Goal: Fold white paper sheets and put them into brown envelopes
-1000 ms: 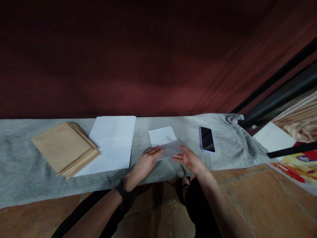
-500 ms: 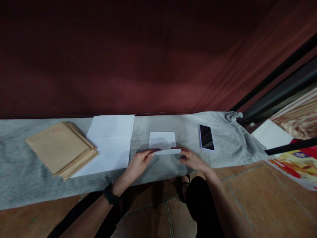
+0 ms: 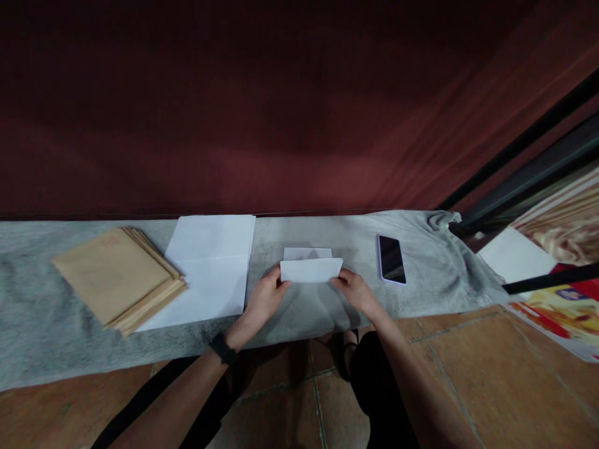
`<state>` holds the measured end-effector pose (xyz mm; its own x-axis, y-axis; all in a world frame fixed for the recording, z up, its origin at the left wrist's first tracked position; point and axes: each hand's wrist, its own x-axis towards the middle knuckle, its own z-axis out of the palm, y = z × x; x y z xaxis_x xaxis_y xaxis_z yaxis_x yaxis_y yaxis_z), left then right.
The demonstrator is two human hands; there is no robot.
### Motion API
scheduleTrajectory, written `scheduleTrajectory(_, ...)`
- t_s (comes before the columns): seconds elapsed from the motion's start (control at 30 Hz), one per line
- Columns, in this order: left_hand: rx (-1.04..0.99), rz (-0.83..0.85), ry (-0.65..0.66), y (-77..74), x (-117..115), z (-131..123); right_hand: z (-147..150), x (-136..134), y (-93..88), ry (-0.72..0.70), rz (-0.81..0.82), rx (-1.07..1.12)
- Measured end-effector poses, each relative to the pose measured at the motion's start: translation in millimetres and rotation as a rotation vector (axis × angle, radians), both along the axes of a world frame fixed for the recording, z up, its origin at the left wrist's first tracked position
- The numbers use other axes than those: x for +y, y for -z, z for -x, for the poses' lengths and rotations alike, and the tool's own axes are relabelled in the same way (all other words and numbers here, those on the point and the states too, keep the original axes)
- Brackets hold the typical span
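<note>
A small white sheet of paper [image 3: 311, 268] lies on the grey cloth [image 3: 56, 349], its near part folded up and over toward the far edge. My left hand [image 3: 262, 301] pinches the fold's left corner, and my right hand [image 3: 354, 292] pinches its right corner. Both hands are closed on the paper. A black band sits on my left wrist.
A stack of brown envelopes [image 3: 116, 277] lies at the left, with white sheets [image 3: 208, 265] beside it. A dark phone [image 3: 390, 258] rests right of the paper. A dark red curtain hangs behind; tiled floor and colourful printed sheets [image 3: 556, 312] are at the right.
Both hands lifted the near edge of the small paper and carried it away from me, folding it over so only a strip of the far part still shows.
</note>
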<state>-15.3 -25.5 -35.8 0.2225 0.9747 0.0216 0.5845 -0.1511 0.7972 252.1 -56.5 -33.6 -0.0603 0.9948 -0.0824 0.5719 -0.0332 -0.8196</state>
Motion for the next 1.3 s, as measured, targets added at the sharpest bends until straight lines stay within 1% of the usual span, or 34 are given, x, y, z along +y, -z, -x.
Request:
scheduleTrajectory(0.13, -0.015, -0.007, -0.047, -1.6, 2.7, -2.7, 3.2, 2.9, -4.0, 0.034, 0.016, -0.066)
scheduleTrajectory(0.4, 0.109, -0.018, -0.101, -2.9, 8.4, -9.5, 14.9, 6.4, -3.0, 0.09, -0.014, -0.428)
scheduleTrajectory(0.57, 0.179, -0.007, -0.142, -4.2, 12.8, -15.9, 22.7, 5.4, -5.8, 0.129, 0.007, -0.565)
scheduleTrajectory(0.87, 0.281, -0.083, -0.141, -2.9, 12.8, -22.3, 32.5, 7.5, -12.6, 0.159, 0.076, -0.661)
scheduleTrajectory(1.07, 0.368, 0.008, -0.142, -10.5, 12.6, -26.0, 35.2, 7.1, -17.4, 0.166, 0.115, -0.683)
scheduleTrajectory(1.17, 0.386, 0.004, -0.131, -13.3, 11.7, -26.8, 35.7, 7.0, -18.1, 0.168, 0.123, -0.688)
scheduleTrajectory(1.3, 0.392, -0.013, -0.123, -12.9, 11.1, -27.4, 35.3, 6.9, -17.4, 0.17, 0.126, -0.684)
